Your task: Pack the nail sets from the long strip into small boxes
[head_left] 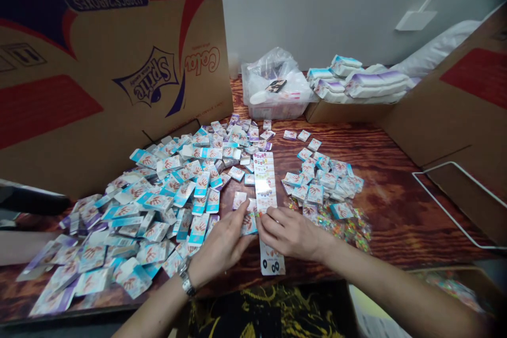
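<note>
1. Plain pale grey wall (pixel 317 10) behind, with a white wall-mounted bracket and rod (pixel 415 20) upper right.
2. Wooden table (pixel 404 206), red-brown grain, glossy finish.
3. Cardboard carton panels stand at left (pixel 119 90) and right (pixel 467 105).
4. White wire frame (pixel 435 208) leans on right panel.
5. Light even, dim at corners.

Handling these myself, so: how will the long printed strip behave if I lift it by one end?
The long printed strip looks thin and narrow, so it is probably light and may droop when held by one end. The glare on its face suggests a glossy surface, likely a little slippery.
</note>
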`<control>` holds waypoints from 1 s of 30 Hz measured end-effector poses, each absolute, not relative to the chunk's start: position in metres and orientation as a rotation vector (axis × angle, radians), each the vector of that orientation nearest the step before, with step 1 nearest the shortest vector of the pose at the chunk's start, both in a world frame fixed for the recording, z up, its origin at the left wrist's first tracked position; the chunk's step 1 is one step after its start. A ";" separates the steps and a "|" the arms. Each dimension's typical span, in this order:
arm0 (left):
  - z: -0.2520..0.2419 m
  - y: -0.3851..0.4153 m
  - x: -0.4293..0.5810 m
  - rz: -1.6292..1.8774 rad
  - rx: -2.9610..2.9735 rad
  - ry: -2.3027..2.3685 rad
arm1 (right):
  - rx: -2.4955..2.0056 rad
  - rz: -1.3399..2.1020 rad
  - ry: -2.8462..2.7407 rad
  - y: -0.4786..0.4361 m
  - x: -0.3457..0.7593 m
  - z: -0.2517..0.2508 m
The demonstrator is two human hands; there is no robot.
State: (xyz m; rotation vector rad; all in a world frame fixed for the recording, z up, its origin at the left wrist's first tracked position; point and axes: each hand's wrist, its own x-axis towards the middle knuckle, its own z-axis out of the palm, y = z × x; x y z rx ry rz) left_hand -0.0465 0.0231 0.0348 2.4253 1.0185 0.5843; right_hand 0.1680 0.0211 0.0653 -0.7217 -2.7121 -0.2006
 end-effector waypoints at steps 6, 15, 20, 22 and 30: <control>0.028 0.018 -0.038 0.606 2.443 1.112 | -0.969 0.398 -2.388 0.015 0.164 0.056; 0.020 0.007 -0.022 0.675 2.471 1.220 | -1.324 0.965 -1.469 0.004 0.143 0.030; 0.015 0.006 -0.024 0.748 2.457 1.192 | -1.330 0.936 -1.545 0.002 0.142 0.029; 0.014 0.006 -0.024 0.758 2.476 1.193 | -1.324 0.951 -1.606 0.002 0.144 0.033; 0.012 0.004 -0.020 0.708 2.527 1.211 | -1.286 1.211 -1.419 0.006 0.148 0.027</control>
